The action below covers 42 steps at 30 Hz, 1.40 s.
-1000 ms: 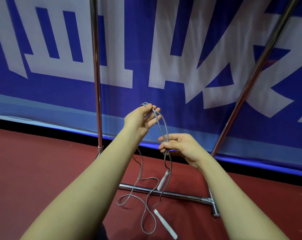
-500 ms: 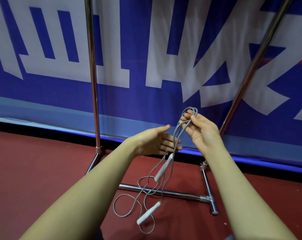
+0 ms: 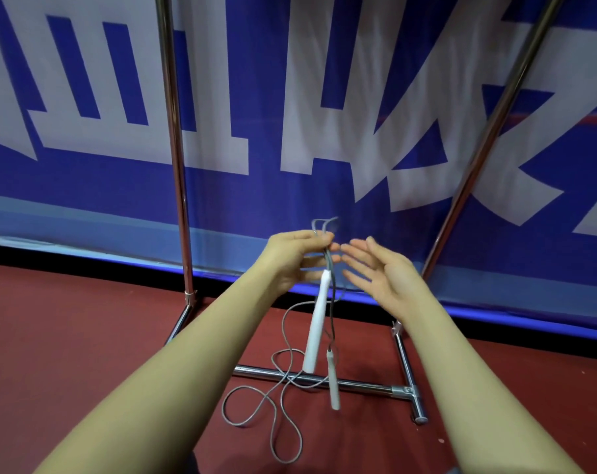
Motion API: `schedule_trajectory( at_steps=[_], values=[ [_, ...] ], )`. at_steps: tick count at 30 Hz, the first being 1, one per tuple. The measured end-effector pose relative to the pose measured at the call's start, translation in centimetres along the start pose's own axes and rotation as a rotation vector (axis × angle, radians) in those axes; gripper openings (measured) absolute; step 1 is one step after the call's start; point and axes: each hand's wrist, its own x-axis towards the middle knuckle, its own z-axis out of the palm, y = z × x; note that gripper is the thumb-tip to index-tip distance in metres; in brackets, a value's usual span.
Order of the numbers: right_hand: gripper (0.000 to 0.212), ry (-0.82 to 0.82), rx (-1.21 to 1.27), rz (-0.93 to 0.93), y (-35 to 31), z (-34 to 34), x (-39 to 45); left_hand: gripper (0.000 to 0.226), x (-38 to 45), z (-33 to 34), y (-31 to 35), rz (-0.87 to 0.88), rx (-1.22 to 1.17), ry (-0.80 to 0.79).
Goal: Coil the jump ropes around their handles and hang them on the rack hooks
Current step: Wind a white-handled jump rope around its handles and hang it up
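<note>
My left hand (image 3: 297, 258) pinches a bunch of grey jump rope (image 3: 283, 381) just below its folded loops, which stick up above the fingers. Two white handles hang from that bunch: the upper handle (image 3: 316, 328) dangles right under the hand, the lower handle (image 3: 334, 384) swings a little further down. The remaining cord trails in loose loops on the red floor. My right hand (image 3: 381, 271) is beside the bunch, palm up, fingers straight, holding nothing. The chrome rack (image 3: 179, 165) stands behind; its hooks are out of view.
The rack's right upright (image 3: 488, 142) slants across the blue and white banner (image 3: 324, 97). Its base bar (image 3: 358, 384) and right foot (image 3: 410, 381) lie on the red floor (image 3: 68, 336) under the hanging rope.
The rope bunch passed from my right hand to my left hand. My right hand let go and spread its fingers. Both handles have been drawn up higher off the floor.
</note>
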Motion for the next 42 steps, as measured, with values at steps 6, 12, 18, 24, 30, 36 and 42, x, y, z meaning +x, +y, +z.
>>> schedule_trajectory(
  at_steps=[6, 12, 18, 24, 30, 36, 42],
  values=[
    [0.036, -0.257, -0.369, 0.214, 1.4, 0.3, -0.9, 0.005, 0.3, -0.7, 1.8, 0.063, -0.151, 0.091],
    [0.012, -0.194, -0.279, -0.022, -0.1, 1.2, -1.5, 0.026, 0.4, -2.2, 1.5, -0.001, 0.002, 0.095],
    [0.017, -0.119, 0.016, -0.154, -1.6, 1.8, -1.6, 0.033, 0.1, -3.2, 0.2, -0.228, 0.274, -0.115],
    [0.019, -0.067, 0.316, -0.224, -1.9, 2.1, -1.2, 0.02, -0.5, -2.8, -1.1, -0.265, 0.45, -0.303],
    [0.015, 0.001, 0.352, -0.225, -1.9, 1.4, -0.9, 0.008, -0.5, -2.0, -1.4, -0.156, 0.414, -0.299],
    [0.019, 0.11, -0.16, -0.181, -1.3, 0.4, -0.8, 0.007, 0.0, -2.3, -0.4, -0.103, 0.322, -0.113],
    [0.017, 0.007, -0.638, -0.483, -0.8, 1.5, -1.1, 0.007, -0.6, -2.5, 0.0, -0.127, 0.565, -0.208]
  ],
)
